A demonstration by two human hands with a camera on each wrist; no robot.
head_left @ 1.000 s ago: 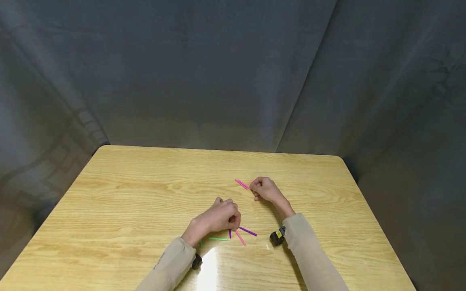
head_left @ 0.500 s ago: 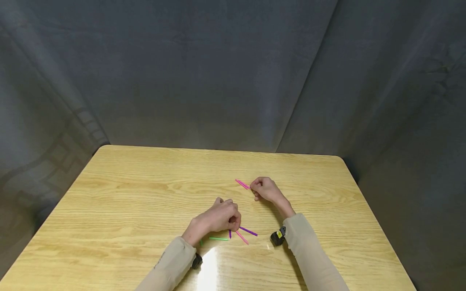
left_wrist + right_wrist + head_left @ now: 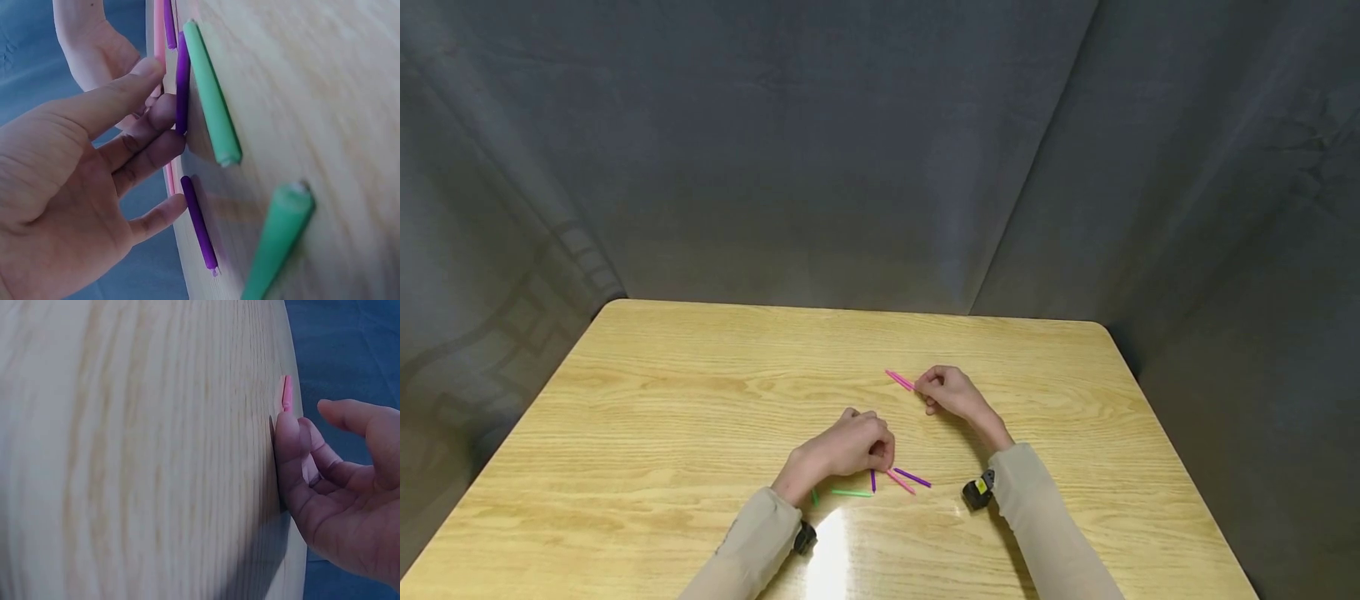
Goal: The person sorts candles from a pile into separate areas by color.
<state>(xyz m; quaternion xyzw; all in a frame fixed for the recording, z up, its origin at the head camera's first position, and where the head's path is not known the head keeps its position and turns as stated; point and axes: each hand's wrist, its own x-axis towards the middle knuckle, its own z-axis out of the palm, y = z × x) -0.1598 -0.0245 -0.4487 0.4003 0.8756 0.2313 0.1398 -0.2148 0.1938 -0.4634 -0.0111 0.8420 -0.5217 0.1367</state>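
My left hand [image 3: 853, 446] pinches one end of a pink candle [image 3: 902, 482] low over the table. In the left wrist view, the thumb [image 3: 147, 67] lies against the pink candle [image 3: 159, 37], and other fingertips rest by a purple candle [image 3: 182, 84]. Another purple candle [image 3: 199, 226] is near the little finger. Farther back, my right hand [image 3: 951, 392] has its fingertips at the near end of two pink candles [image 3: 898, 380] lying close together. The right wrist view shows the right thumb [image 3: 344, 414] apart from the fingers, and a pink candle tip [image 3: 287, 394] beyond the index fingertip.
Beside the pinched candle lies a purple candle [image 3: 913, 477]. Green candles [image 3: 852, 493] lie in front of the left hand, one partly under the forearm. The wooden table [image 3: 700, 358] has a grey curtain [image 3: 775, 167] behind it. Black wrist cameras [image 3: 977, 493] hang below the sleeves.
The pink candle under my left hand has swung its free end away from me and to the right, nearer the purple one. My right hand stays almost in place.
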